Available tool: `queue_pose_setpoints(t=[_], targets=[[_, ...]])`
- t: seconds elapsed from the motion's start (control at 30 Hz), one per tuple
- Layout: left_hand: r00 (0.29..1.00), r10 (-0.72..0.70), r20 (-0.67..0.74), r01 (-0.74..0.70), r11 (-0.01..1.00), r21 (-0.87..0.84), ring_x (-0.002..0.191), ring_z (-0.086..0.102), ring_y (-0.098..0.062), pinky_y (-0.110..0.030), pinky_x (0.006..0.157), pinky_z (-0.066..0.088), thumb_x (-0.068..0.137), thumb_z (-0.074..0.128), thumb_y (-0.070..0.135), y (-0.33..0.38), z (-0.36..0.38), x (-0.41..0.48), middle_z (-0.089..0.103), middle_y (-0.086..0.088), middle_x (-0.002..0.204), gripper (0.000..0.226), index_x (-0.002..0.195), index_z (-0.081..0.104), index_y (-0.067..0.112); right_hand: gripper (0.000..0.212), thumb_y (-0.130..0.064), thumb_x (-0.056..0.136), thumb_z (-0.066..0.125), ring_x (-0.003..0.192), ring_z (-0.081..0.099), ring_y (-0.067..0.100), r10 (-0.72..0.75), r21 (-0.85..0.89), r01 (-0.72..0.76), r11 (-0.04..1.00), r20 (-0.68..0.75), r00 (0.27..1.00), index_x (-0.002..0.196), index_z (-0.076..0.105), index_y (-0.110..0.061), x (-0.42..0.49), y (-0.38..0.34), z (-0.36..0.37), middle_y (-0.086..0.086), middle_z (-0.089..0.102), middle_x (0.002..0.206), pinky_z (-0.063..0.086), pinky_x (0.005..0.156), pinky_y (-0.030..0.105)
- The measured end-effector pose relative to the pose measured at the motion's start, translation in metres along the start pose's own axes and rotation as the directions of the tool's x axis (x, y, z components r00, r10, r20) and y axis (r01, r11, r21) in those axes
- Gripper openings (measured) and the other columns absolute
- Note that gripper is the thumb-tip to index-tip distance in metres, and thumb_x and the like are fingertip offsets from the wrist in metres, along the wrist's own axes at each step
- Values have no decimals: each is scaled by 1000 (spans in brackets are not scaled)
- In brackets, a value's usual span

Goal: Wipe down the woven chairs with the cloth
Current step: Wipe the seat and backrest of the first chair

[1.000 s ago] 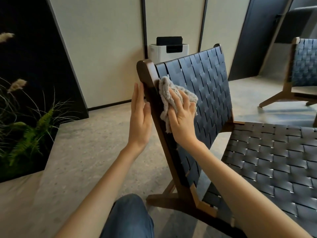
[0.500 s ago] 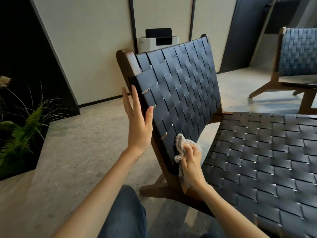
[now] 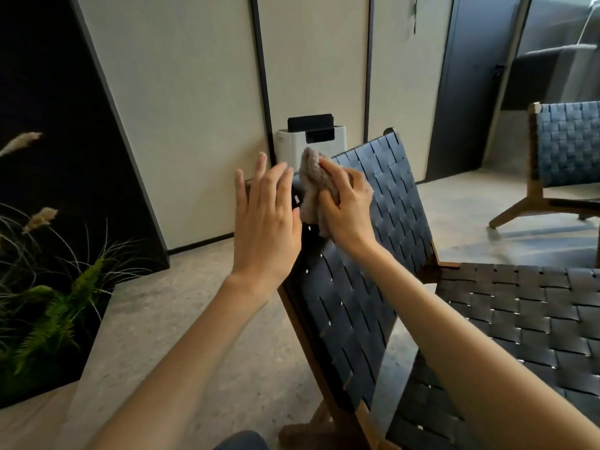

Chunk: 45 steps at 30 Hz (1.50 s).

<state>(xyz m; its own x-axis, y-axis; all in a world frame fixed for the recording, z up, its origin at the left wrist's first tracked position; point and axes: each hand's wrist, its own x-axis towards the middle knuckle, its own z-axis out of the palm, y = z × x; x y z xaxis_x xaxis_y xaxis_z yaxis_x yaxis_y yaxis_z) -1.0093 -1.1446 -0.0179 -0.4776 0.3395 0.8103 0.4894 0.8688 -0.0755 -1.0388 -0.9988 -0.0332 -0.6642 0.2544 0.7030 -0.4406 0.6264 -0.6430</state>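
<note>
Looking down from the head view, the right hand [image 3: 347, 203] grips the cloth [image 3: 310, 186] in a bunch, fingers curled round it; the cloth sits on the top near corner of the woven chair [image 3: 383, 241], high on its back. The left hand [image 3: 266, 222] is flat with straight fingers and holds nothing; it is just beside that same corner, on the outer side of the back; I cannot tell if it really pushes on the chair.

The seat [image 3: 519, 319] runs off to the right edge; a second woven chair [image 3: 565, 147] stands well apart by the far wall; a white box [image 3: 292, 147] stands on the floor [image 3: 194, 303] behind the chair back; green plants [image 3: 58, 313] grow at the left edge of the floor.

To do this wipe well, I think the cloth should be pressed flatter, not balled up, so more of it rubs the straps; it should go down the back in long rows, top edge to bottom edge, each row a bit over the last one; the flat hand can steady the back so it does not tip; the little gaps between straps may hold dust, so a slow rub there helps.
</note>
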Motion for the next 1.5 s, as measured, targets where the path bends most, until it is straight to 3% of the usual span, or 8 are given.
queue_pose_setpoints(t=[0.13,0.37,0.57,0.63,0.8,1.13,1.3,1.5], targets=[[990,-57,128,32,982,188,138,25,-30,-56,116,3,95,45,27,-15,2,25,43,-8,139,44,136,45,12,50,-36,97,41,143,15,26,62,-87,-43,995,221,973,145,31,-42,31,0,23,3,20,156,14,116,44],[998,-39,-45,42,996,75,97,49,-28,-38,86,41,92,43,26,-19,20,21,61,-6,107,36,118,63,11,36,-55,94,43,121,33,29,129,-89,-134,987,-58,990,130,46,-52,22,1,51,-4,34,143,30,100,44],[996,-34,-87,41,996,84,100,49,-30,-44,97,38,93,41,26,-17,25,19,60,-7,109,37,119,63,10,37,-35,98,45,123,32,31,107,-54,-114,992,-119,987,135,49,-42,10,15,52,5,39,142,29,99,44],[999,-27,-47,35,982,184,106,48,-31,-58,111,19,95,40,28,-13,25,17,59,-6,113,38,123,60,11,39,-32,97,46,124,32,31,114,-48,-122,991,-135,984,135,49,-40,2,22,52,7,40,140,28,100,43],[994,-20,107,-24,919,394,127,39,-27,-69,102,-13,97,35,29,4,26,12,47,-6,134,43,136,45,14,42,-26,95,48,125,34,32,223,-57,-231,971,-128,966,136,51,-34,-49,62,43,12,41,134,34,101,49],[972,15,234,-138,845,517,140,19,-42,-61,112,1,100,27,37,21,33,7,20,-26,152,48,146,31,24,44,-21,101,44,119,37,33,549,-154,-548,822,-41,835,143,41,-32,-164,134,11,15,41,127,34,104,43],[973,3,231,-119,862,492,139,20,-41,-59,113,1,98,26,39,22,34,8,21,-25,151,48,144,34,26,45,-25,100,44,111,45,34,396,-41,-401,915,-102,913,142,39,-40,-94,87,8,12,43,123,37,99,45],[978,12,210,-113,871,479,141,18,-41,-54,115,3,99,23,39,20,38,6,19,-24,153,49,146,31,26,40,-46,99,35,124,24,30,354,-58,-356,933,-42,934,138,34,-55,-31,49,39,1,31,140,25,101,54]])
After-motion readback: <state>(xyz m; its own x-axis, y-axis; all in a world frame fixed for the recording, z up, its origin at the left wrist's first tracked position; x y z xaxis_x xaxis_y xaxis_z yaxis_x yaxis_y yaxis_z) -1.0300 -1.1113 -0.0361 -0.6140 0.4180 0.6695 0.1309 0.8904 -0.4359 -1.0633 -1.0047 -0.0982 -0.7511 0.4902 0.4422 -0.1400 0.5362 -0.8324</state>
